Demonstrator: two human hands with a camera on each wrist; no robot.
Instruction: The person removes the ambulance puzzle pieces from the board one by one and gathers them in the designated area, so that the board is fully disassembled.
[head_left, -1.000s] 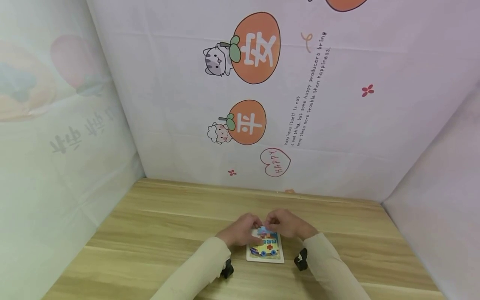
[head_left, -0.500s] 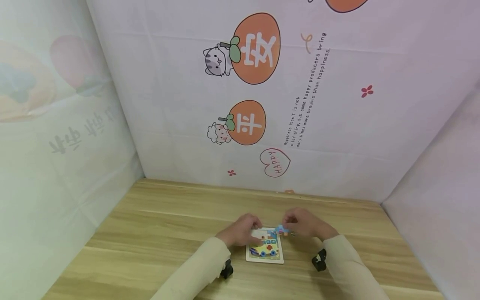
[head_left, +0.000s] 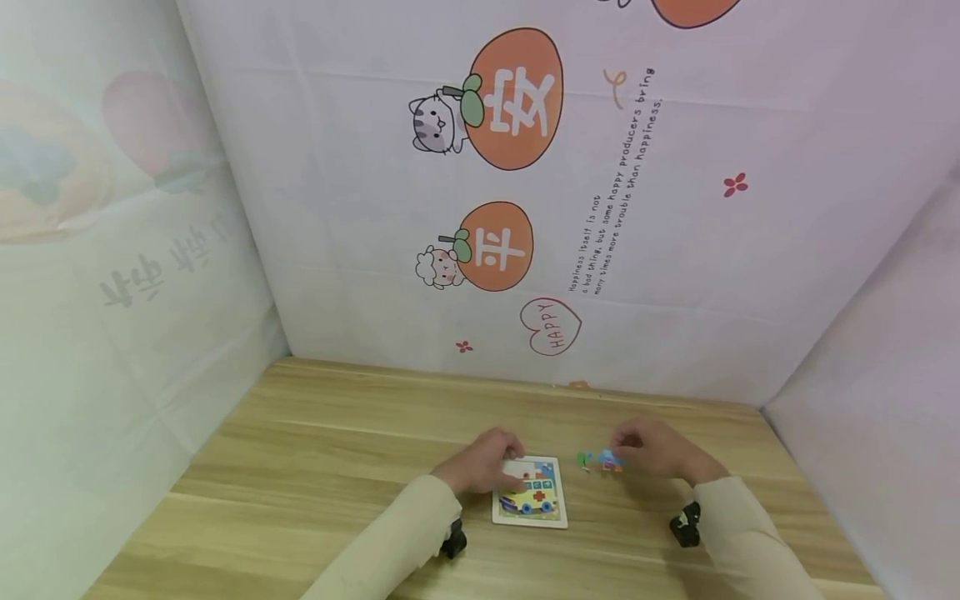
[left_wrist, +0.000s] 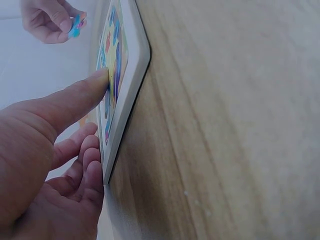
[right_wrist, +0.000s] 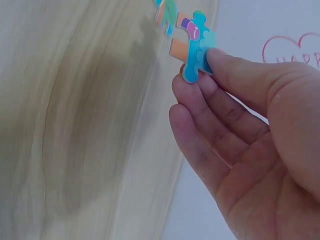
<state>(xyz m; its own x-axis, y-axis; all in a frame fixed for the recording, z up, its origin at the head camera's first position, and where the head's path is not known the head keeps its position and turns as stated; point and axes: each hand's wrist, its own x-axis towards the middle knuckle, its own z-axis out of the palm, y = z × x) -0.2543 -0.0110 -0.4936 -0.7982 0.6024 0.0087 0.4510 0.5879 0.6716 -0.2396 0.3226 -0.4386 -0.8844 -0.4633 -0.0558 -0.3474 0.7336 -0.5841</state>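
Observation:
My left hand (head_left: pixel 483 462) rests at the upper left of a white-framed jigsaw puzzle (head_left: pixel 553 522). The puzzle lies flat on the table and pictures a yellow ambulance. In the left wrist view, the straight thumb (left_wrist: pixel 95 85) presses on the picture, while loosely bent fingers (left_wrist: pixel 90 142) sit at the frame's edge. To the right of the board, my right hand (head_left: pixel 652 446) pinches a blue jigsaw piece (right_wrist: pixel 197 42) with pink and orange parts between thumb and fingers. A green jigsaw piece (head_left: pixel 584 459) lies between the board and that hand. The left hand covers part of the puzzle.
The wood-grain table (head_left: pixel 315 467) stretches to both sides. A printed white cloth wall (head_left: pixel 637 350) stands behind it, with further cloth walls at left and right. Black wrist cameras (head_left: pixel 686 525) are strapped under both sleeves.
My right hand has moved from the puzzle's top edge out to the right, carrying the blue jigsaw piece. The green piece has come into sight. My left hand has stayed in place.

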